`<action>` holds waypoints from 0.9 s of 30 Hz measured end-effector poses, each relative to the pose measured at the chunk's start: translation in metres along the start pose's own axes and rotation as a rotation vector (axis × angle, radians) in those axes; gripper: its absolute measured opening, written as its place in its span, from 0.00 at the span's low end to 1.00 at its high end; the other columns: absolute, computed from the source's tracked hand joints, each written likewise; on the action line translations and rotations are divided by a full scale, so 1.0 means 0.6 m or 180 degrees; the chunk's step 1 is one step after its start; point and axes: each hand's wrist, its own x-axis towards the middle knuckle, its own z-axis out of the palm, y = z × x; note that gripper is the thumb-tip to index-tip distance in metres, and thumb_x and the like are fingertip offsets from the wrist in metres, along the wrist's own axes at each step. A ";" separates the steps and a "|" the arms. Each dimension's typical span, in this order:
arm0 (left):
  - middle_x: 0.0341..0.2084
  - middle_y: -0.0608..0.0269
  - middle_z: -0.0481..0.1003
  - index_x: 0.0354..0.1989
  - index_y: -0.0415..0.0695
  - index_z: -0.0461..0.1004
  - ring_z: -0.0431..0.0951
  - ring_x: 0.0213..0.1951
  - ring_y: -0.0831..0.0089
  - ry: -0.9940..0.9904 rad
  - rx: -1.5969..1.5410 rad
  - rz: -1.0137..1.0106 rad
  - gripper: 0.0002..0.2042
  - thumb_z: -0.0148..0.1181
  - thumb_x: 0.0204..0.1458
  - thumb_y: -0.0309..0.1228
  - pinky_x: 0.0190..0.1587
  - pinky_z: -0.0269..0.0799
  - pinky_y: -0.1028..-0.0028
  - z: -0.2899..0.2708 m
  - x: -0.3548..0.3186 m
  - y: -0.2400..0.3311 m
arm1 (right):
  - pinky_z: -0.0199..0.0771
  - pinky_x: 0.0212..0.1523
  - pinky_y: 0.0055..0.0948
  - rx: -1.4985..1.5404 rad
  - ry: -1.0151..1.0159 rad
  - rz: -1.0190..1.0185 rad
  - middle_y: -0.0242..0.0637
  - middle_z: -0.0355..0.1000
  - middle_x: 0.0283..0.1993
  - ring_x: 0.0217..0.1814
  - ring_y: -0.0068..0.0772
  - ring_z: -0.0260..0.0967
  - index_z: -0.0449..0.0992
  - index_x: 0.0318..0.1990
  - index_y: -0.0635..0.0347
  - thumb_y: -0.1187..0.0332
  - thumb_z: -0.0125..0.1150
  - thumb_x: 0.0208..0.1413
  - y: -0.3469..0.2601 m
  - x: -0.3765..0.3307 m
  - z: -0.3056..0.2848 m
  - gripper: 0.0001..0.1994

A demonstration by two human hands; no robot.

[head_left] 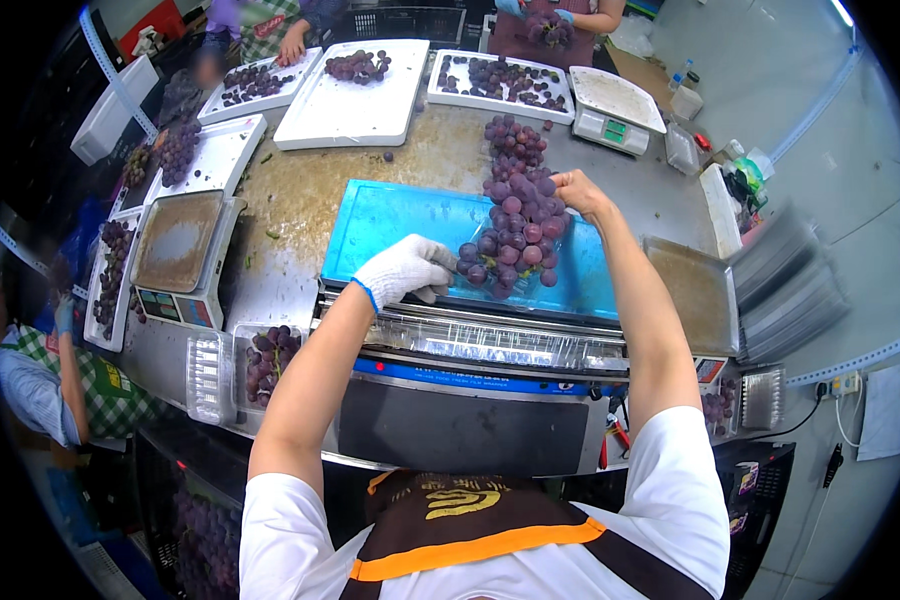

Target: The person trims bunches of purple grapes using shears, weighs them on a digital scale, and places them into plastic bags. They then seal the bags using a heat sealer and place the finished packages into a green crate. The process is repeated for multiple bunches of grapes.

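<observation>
Purple grape bunch (523,228) is front and center here, over the blue tray (375,212), with more grapes (515,145) showing just past its far end. Whether it's resting in the tray or being held up can't really be told from this angle.

The left hand (410,268), covered by a white knit glove with a blue cuff, is placed at the bunch's lower left. Its fingers are curled in, tips right by the grapes, but whether anything's gripped can't be told. The right hand (582,194) is bare and set at the upper right edge, fingers held narrow against the bunch; what exactly is pinched is hidden.

Just below the tray, a film wrapping machine (470,382) is set into the bench. Off to the left, a scale (178,240) is parked, and an open clear clamshell (210,375) is loaded with grapes. Across the table, white trays (345,115) are lined up, and some dark grapes are being handled by a co-worker in blue gloves (565,16).
</observation>
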 end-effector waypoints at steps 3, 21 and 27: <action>0.22 0.65 0.74 0.41 0.35 0.77 0.71 0.22 0.80 0.0112 0.0531 -0.0018 0.12 0.59 0.47 0.25 0.22 0.66 0.81 0.008 -0.004 0.017 | 0.71 0.36 0.21 -0.0535 0.0077 0.0039 0.27 0.77 0.33 0.32 0.17 0.70 0.81 0.38 0.63 0.74 0.61 0.49 -0.014 -0.011 -0.005 0.08; 0.49 0.54 0.71 0.57 0.30 0.62 0.75 0.47 0.69 0.0048 -0.0611 0.0212 0.20 0.47 0.57 0.25 0.46 0.75 0.74 0.002 0.062 -0.007 | 0.73 0.39 0.40 -0.2077 0.1793 0.0957 0.48 0.75 0.34 0.38 0.49 0.74 0.78 0.38 0.64 0.62 0.64 0.49 0.189 -0.783 0.122 0.14; 0.46 0.51 0.72 0.54 0.31 0.66 0.75 0.47 0.66 0.0442 -0.0444 0.0258 0.20 0.46 0.51 0.22 0.49 0.74 0.70 0.028 0.015 0.009 | 0.61 0.55 0.43 -0.2926 0.1541 0.0895 0.47 0.64 0.53 0.56 0.50 0.61 0.61 0.57 0.64 0.65 0.73 0.34 0.260 -0.756 0.229 0.39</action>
